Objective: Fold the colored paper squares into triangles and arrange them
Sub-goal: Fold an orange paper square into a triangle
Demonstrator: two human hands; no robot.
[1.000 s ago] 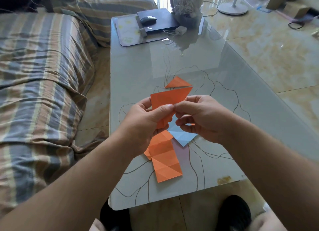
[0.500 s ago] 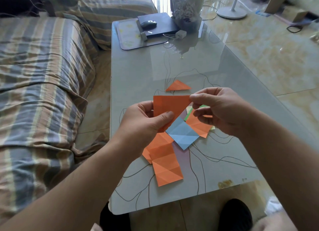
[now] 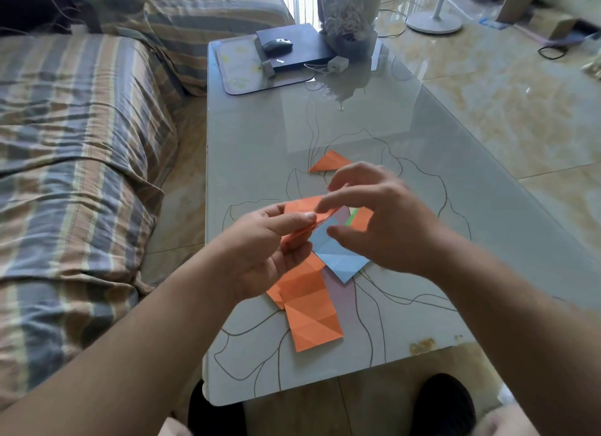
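The left hand point(image 3: 270, 243) is raised above the desk point(image 3: 260, 136), palm turned up and inward, its thumb and fingers pinching an orange paper sheet point(image 3: 304, 209) that is part-folded and held off the surface; that grip is pressed tight on the near edge of the sheet. The right hand point(image 3: 383, 220) hovers just beside it, blurred, with fingers spread and loosely bent and the index finger reaching to the sheet's upper fold; its grip is spread and clasps nothing. Below the hands, on the desk, lies a loose pile of papers: a creased orange square point(image 3: 309, 315) nearest the front edge, a light blue square point(image 3: 338, 256) turned cornerwise beside it, a pale purple sheet point(image 3: 344, 299) under both, and a slip of green point(image 3: 353, 217) with another orange piece point(image 3: 364, 220) partly hidden by the right hand. A folded orange triangle point(image 3: 328, 162) lies apart, farther along the desk. The desk is glossy grey glass with a brown line drawing under its top. At its far end rest a dark laptop point(image 3: 302, 45) carrying a computer mouse point(image 3: 277, 45), a mat point(image 3: 240, 74), a white charger point(image 3: 338, 64) and a wrapped bouquet point(image 3: 348, 12). A striped sofa point(image 3: 74, 142) stands to the left, and the polished marble floor point(image 3: 504, 110) to the right holds the base of a fan stand point(image 3: 434, 20).
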